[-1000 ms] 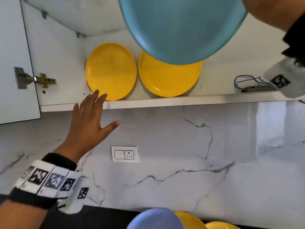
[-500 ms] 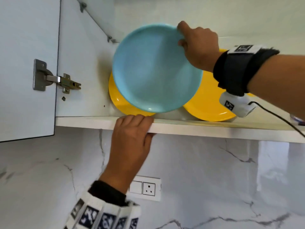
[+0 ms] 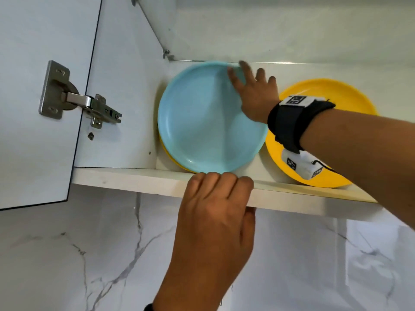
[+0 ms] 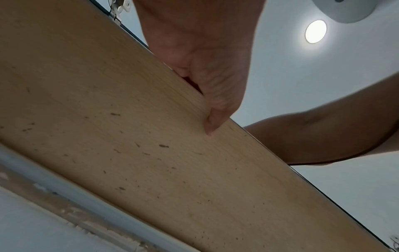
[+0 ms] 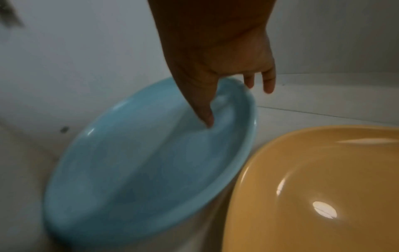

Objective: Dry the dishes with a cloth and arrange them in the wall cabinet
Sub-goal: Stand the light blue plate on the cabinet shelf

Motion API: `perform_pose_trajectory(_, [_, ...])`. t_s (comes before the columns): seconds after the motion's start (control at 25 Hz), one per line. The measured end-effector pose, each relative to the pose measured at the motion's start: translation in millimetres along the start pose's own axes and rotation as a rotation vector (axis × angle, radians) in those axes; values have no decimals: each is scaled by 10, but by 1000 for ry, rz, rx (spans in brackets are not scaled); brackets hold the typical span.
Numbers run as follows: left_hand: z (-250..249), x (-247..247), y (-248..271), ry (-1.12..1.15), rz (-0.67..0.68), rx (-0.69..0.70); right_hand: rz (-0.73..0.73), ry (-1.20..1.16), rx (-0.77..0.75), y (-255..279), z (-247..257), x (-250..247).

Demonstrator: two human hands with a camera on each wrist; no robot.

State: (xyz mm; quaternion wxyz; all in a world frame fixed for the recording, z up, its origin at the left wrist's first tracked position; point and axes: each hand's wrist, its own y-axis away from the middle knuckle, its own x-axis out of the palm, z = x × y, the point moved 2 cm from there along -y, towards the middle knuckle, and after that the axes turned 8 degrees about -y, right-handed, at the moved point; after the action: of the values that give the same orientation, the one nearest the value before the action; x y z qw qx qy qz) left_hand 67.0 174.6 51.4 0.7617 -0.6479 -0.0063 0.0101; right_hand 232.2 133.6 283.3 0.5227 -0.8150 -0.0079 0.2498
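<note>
A blue plate stands on edge at the left of the wall cabinet's shelf. It leans back over a yellow plate, of which only a sliver shows. My right hand is at the blue plate's upper right rim, fingers straight and spread, thumb resting on its face. A second yellow plate leans to the right, partly behind my right wrist. My left hand grips the shelf's front edge, fingers curled over the top and thumb pressed on the underside.
The cabinet door stands open at the left on its metal hinge. A glass shelf spans the cabinet just above the plates. Marble wall runs below the shelf. Bare shelf lies between the two plate stacks.
The blue plate has come down from the air and now leans over the left yellow plate. My right hand has released its rim and straightened. My left hand rose to the shelf edge and stays there.
</note>
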Motion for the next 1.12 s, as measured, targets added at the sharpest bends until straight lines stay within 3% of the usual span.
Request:
perform_pose_trajectory(0.08, [9,4,5,0,-2,-7,190,225,-146,71,180,252])
perform_pose_trajectory(0.2, [10,1,9,9,-18,-2,482,182,-198,120,318,486])
perform_pose_trajectory(0.44, [23,-2,11,25,-10,-4,403,261,-236,179,382,494])
perform_pose_trajectory(0.6, [47,15,17,53,-18,3,445,215,-246,206,439,362])
perform_pose_trajectory(0.76, [35,18,38,69,-40,-2,607,65,-170,310,371,8])
perform_pose_trajectory(0.92, [43,9,17,60,-4,-1,759,75,-184,433,270,-230])
perform_pose_trajectory(1.12, [9,-99,-27,56,63,24,953,-180,-87,893,-81,-596])
